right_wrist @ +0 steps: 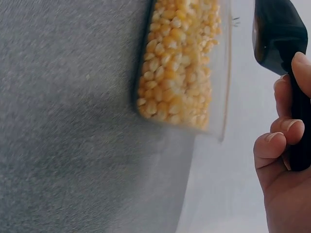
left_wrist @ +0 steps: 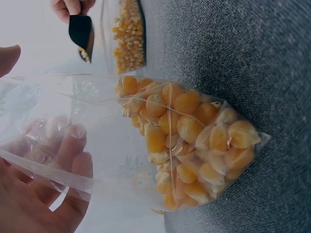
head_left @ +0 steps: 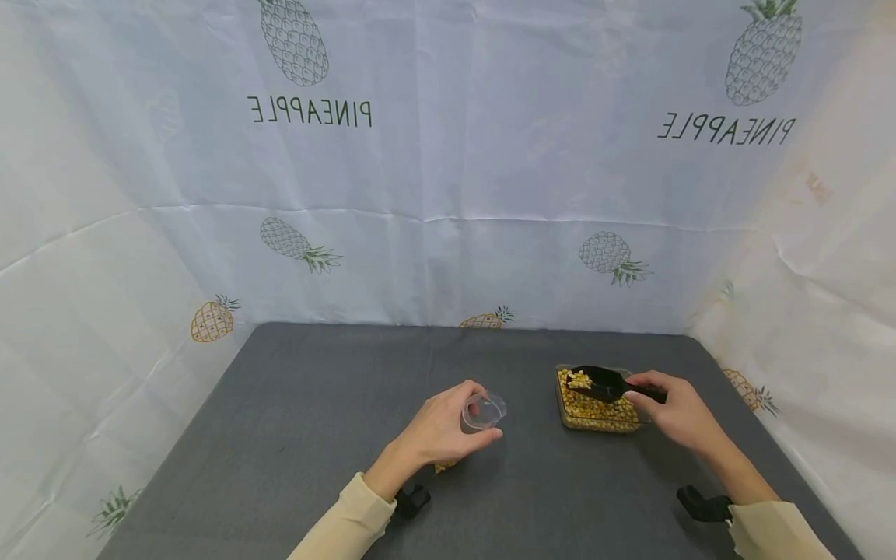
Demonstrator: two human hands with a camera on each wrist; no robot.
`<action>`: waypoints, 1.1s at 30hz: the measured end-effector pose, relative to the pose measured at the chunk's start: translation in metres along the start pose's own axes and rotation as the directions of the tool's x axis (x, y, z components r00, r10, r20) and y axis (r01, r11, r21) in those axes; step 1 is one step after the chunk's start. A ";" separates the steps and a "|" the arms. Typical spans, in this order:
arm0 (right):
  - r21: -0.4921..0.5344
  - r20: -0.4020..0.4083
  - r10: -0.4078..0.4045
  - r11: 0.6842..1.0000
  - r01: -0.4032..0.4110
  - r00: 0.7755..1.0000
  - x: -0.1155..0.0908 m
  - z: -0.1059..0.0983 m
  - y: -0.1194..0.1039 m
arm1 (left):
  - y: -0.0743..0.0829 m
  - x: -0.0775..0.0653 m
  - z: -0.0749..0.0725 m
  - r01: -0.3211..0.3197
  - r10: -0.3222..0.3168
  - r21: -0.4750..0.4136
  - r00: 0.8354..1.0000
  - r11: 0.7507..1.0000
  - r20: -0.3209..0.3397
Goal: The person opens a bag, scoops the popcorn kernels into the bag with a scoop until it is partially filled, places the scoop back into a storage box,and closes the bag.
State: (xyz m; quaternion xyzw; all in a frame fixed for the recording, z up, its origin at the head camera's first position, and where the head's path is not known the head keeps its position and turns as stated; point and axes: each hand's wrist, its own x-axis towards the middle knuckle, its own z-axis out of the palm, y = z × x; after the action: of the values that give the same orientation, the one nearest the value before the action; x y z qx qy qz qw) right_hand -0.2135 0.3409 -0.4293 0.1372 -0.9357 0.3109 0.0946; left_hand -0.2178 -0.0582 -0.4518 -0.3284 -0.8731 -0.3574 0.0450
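Note:
My left hand (head_left: 441,428) holds a clear plastic bag (left_wrist: 97,104) by its upper part, fingers and thumb spread round the open mouth. Yellow corn kernels (left_wrist: 189,141) fill the pointed bottom of the bag, close over the grey cloth. A black scoop (head_left: 605,384) is in my right hand (head_left: 672,408), its handle gripped between thumb and fingers. Some kernels (head_left: 579,379) lie in the scoop's front end. Below the scoop stands a clear rectangular container (right_wrist: 227,87) with many corn kernels (right_wrist: 175,63) in it.
Dark grey cloth covers the table (head_left: 315,412). A white curtain (head_left: 434,155) printed with pineapples hangs behind and along both sides. Black straps (head_left: 413,502) sit at both wrists, by the cream sleeves (head_left: 350,517).

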 end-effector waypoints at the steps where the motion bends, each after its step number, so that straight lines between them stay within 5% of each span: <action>1: 0.003 0.001 -0.003 1.000 0.003 1.000 0.000 0.000 -0.002 | 0.000 0.000 0.000 0.000 0.000 0.001 1.000 1.000 0.001; 33: 0.056 0.037 -0.166 0.985 0.164 0.985 0.016 0.011 -0.049 | 0.000 0.000 -0.001 0.019 -0.019 -0.020 1.000 1.000 0.010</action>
State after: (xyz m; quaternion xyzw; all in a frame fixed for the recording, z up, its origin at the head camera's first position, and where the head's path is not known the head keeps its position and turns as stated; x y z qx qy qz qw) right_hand -0.2147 0.2933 -0.4066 0.2232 -0.9144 0.3236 0.0970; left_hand -0.2182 -0.0586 -0.4508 -0.3222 -0.8728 -0.3650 0.0340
